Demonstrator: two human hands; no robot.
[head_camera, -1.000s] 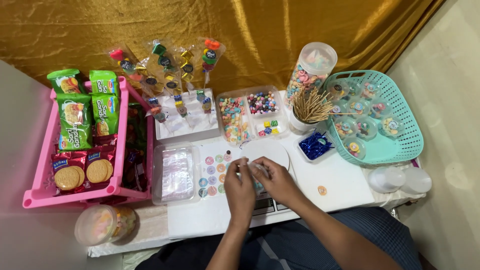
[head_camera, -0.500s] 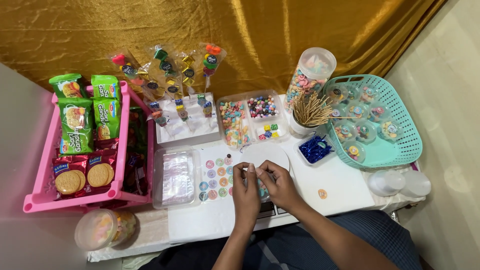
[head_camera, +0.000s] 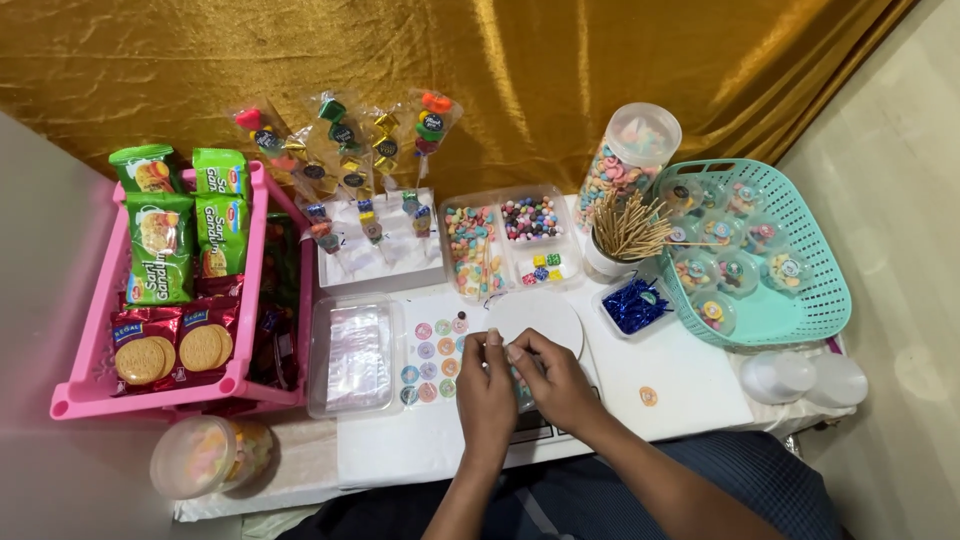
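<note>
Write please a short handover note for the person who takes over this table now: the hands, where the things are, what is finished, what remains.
Left hand and right hand: fingertips together over the sticker sheet, pinching something too small to tell.
White round plate lies just behind the hands, bare.
Clear tray of plastic bags is left of the sheet; skewers in a cup behind the plate on the right.
Done: wrapped candy skewers stand in the white block; small filled cups sit in the teal basket.
Left: many stickers are unused; one sticker lies loose on the right.
</note>
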